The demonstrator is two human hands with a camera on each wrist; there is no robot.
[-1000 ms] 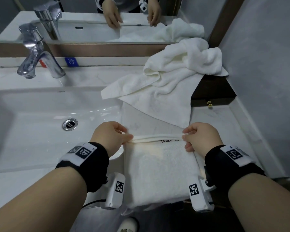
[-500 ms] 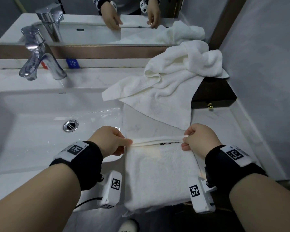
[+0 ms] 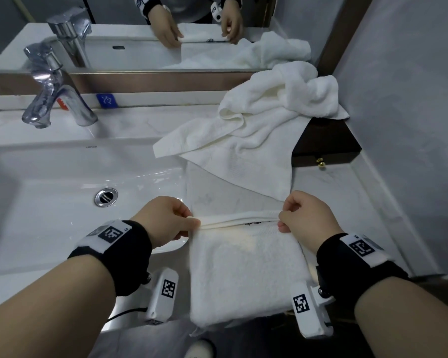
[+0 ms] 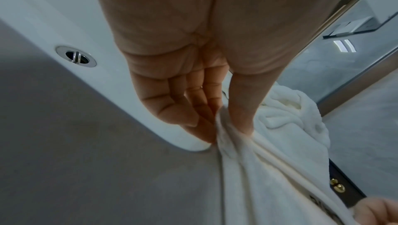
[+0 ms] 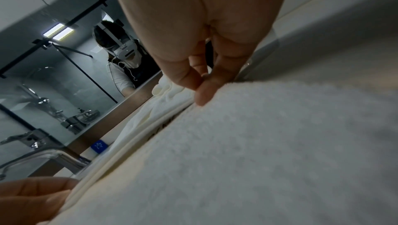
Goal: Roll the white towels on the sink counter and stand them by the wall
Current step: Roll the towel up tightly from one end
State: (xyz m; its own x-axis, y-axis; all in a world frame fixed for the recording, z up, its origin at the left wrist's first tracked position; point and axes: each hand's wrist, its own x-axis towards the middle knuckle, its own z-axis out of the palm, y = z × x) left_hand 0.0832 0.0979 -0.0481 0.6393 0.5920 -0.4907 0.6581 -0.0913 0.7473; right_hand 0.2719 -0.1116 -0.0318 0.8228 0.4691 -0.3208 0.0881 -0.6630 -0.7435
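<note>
Folded white towel lies flat at the near edge of the bench, just right of the basin. Its near edge hangs slightly over the bench front.

Left hand pinches the far left corner of the towel between thumb and forefinger; the wrist view shows the cloth bunched there, the other fingers curled under. Right hand pinches the far right corner the same way, thumb on top of the pile. Both are grasping the towel's far hem, which is lifted into a thin first turn of a roll, apparently towards the person.

Second towel lies crumpled and unrolled further back, heaped against the wall and draped over a dark box; its lower corner comes close to the right hand. No roll stands by the wall yet.

Risks, as I judge them:
- Uneven turns by the two hands would give a cone that will not stand.
- A loose first turn leaves a slack core; the roll would slump or unwind when set on end.
- Rolling towards the overhanging edge could drag the towel off the bench.
- The left corner sits beside the basin lip; a slip could drop it into the basin.
- The crumpled towel's corner could get caught in the roll.
</note>
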